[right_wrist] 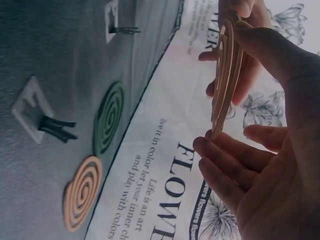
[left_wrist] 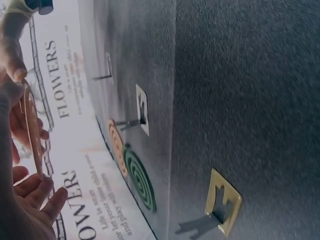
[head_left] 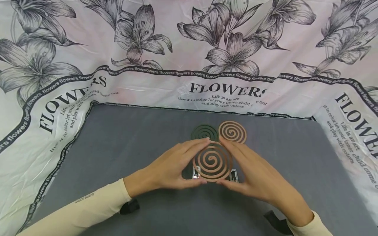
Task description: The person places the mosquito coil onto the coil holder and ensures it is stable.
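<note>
We hold the brown coil [head_left: 211, 159] raised, nearer than the green coil [head_left: 203, 132]; our left hand [head_left: 175, 164] and right hand [head_left: 255, 173] curve wide, gripping its far and near rim; moving it likely needs even grips.

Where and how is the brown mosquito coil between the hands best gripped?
Probably by its outer rim, from both sides, as the left hand and right hand do: the brown mosquito coil is a thin spiral with gaps between turns, so the middle seems weaker.
</note>
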`<state>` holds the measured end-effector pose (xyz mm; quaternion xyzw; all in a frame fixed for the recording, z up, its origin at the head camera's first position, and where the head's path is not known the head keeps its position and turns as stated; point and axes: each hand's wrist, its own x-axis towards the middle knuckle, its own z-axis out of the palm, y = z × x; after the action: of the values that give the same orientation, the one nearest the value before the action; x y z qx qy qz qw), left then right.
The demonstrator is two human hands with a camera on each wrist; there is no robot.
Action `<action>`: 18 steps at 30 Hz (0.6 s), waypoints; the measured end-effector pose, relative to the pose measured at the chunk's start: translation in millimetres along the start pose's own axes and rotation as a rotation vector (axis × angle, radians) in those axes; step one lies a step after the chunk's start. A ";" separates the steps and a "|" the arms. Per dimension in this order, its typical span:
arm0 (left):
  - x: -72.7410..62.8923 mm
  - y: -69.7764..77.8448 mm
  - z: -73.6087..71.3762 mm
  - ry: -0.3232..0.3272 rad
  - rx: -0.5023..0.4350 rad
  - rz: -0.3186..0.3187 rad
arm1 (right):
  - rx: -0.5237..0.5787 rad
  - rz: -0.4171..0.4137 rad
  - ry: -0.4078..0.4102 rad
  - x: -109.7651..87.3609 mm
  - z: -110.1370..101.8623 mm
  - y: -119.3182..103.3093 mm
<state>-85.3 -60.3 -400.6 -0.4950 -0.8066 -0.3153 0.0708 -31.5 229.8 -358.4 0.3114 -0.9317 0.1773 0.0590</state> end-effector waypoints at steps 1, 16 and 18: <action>0.5 1.0 1.1 0.001 -0.002 0.008 | -0.001 -0.001 0.007 -2.4 0.4 0.3; 18.2 12.4 23.3 -0.055 0.039 0.106 | 0.017 0.076 0.043 -44.0 6.1 8.1; 20.1 12.7 27.2 -0.069 0.028 0.104 | 0.021 0.079 0.046 -47.6 7.5 10.0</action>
<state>-79.2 -25.4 -407.9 -0.5456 -0.7861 -0.2829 0.0661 0.6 261.1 -378.9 0.2708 -0.9398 0.1966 0.0699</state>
